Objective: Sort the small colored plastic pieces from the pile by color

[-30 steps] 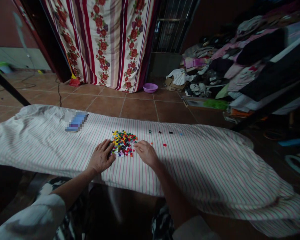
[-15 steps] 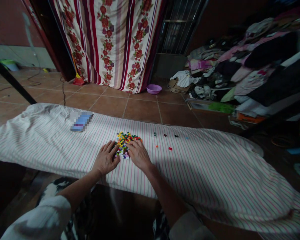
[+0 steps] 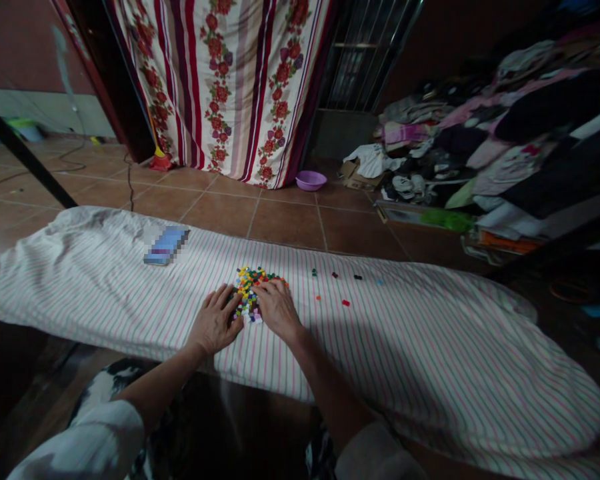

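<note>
A pile of small, many-coloured toy building bricks (image 3: 250, 283) lies on the striped cloth (image 3: 405, 347), with white, pink and purple bricks at its near side. My left hand (image 3: 217, 320) rests against the pile's left edge, fingers spread, holding nothing I can see. Over the right side of the pile is my right hand (image 3: 279, 310), its fingers stretched out and fingertips among the bricks; its thumb is hidden. To the right lie small groups and single bricks: dark green (image 3: 314, 273), dark brown (image 3: 335, 275), black (image 3: 357, 277), light blue (image 3: 379, 283), orange (image 3: 319, 298) and red (image 3: 346, 303).
A blue, pixelated flat object (image 3: 166, 246) lies on the cloth at the left. Beyond, on the tiled floor, are a purple basin (image 3: 311, 181) and a red-and-yellow broom (image 3: 161, 160) by a floral curtain (image 3: 220, 80). Clothes (image 3: 440, 133) are heaped at the right.
The whole view has shifted slightly, so everything sits a little further right and lower. Both hands stay at the brick pile, with barely any movement of the fingers.
</note>
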Demonstrator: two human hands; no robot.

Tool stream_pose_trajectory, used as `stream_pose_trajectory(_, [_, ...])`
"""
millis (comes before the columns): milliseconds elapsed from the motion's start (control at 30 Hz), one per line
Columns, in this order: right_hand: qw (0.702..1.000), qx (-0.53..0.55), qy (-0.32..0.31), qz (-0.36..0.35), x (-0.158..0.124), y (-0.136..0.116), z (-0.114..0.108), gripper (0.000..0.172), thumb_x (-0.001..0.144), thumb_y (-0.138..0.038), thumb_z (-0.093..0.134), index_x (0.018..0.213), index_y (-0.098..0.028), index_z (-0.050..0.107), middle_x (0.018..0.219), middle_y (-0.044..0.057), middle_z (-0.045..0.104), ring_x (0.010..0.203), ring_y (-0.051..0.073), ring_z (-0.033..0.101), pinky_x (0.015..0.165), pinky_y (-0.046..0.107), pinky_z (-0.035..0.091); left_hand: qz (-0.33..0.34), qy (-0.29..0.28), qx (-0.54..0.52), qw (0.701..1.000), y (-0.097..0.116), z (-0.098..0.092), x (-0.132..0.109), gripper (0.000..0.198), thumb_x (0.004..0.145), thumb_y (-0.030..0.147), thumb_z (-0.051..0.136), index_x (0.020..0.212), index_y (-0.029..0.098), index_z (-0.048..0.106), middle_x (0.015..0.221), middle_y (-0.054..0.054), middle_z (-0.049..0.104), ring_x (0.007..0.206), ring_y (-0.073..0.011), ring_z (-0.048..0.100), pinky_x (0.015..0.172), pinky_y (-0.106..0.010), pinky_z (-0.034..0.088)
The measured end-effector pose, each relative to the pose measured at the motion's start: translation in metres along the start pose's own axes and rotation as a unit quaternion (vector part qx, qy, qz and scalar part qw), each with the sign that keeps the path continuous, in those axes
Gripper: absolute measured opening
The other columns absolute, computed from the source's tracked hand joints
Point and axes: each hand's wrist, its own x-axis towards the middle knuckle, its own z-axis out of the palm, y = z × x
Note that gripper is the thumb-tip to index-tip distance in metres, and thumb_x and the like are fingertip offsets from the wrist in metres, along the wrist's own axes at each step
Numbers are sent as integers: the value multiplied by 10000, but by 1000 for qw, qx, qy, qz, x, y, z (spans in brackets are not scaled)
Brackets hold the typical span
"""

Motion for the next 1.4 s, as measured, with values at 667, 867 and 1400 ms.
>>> stream_pose_trajectory(667, [999,-8,27,-26,10,1,5,104,915,-254,598,931,-244,700,957,41,639,1011,232,471,910,386,377,3,-4,13,1000,2,-1,1,479,876,351,480,1322,180,522,1439,-149,479,1380,-309,383,1087,-503,381])
stream_pose_trajectory(867, [997,39,50,-35,9,-4,-4,87,919,-246,595,935,-224,678,955,34,679,1003,217,496,916,352,390,8,2,17,1000,0,0,0,476,884,366,472,1321,186,526,1436,-144,485,1378,-306,390,1087,-502,387])
stream_pose_trajectory(1400, [996,47,69,32,-21,32,-31,158,900,-132,525,950,-217,649,965,30,695,943,189,583,885,320,438,27,8,37,999,-4,-1,-1,481,908,413,435,1314,178,544,1411,-136,515,1353,-304,424,1056,-488,430])
